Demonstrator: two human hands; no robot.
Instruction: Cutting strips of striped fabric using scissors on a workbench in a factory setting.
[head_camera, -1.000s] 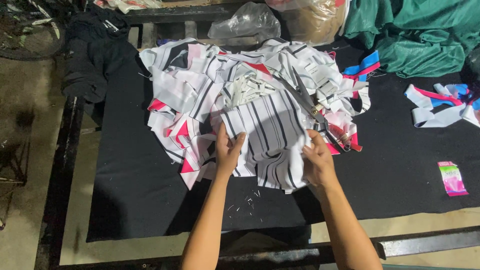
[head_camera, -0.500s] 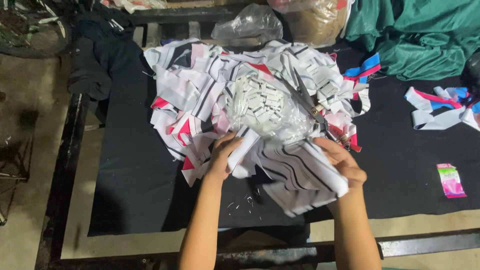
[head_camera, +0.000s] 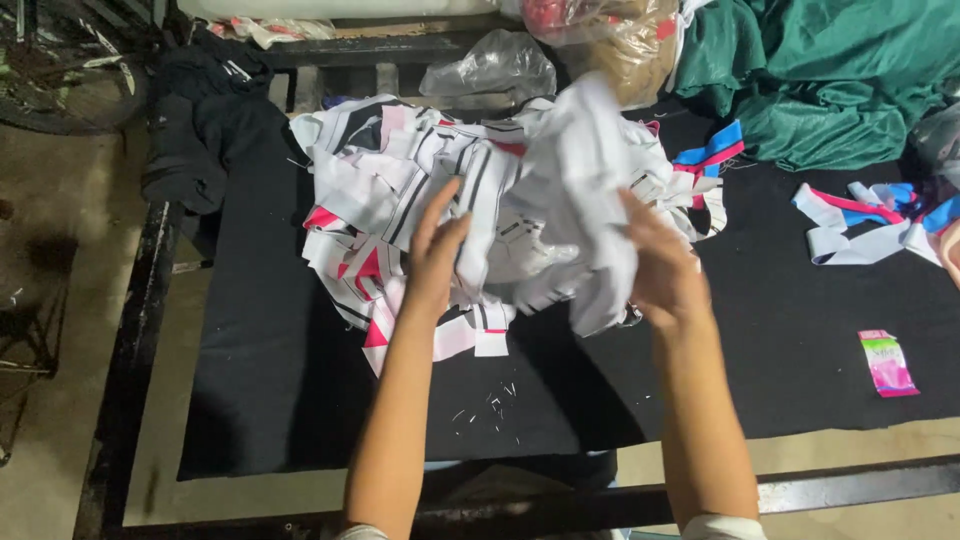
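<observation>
A heap of white cloth pieces with black stripes and pink patches (head_camera: 400, 200) lies on a black cloth-covered table (head_camera: 270, 380). My left hand (head_camera: 435, 255) and my right hand (head_camera: 660, 265) lift a bundle of the white striped fabric (head_camera: 570, 210) above the heap, one hand at each side of it. The bundle is blurred by motion. My left fingers are spread against the cloth, and my right hand grips its right edge.
Green fabric (head_camera: 830, 80) is piled at the back right, with clear plastic bags (head_camera: 495, 65) behind the heap. Blue, pink and white strips (head_camera: 870, 215) lie at the right, near a small pink packet (head_camera: 885, 362). Dark clothing (head_camera: 200, 140) hangs at the left edge. Thread scraps (head_camera: 490, 405) dot the table's front.
The striped piece that lay flat under my hands has been gathered up and raised over the heap. Both hands have moved up and away from me.
</observation>
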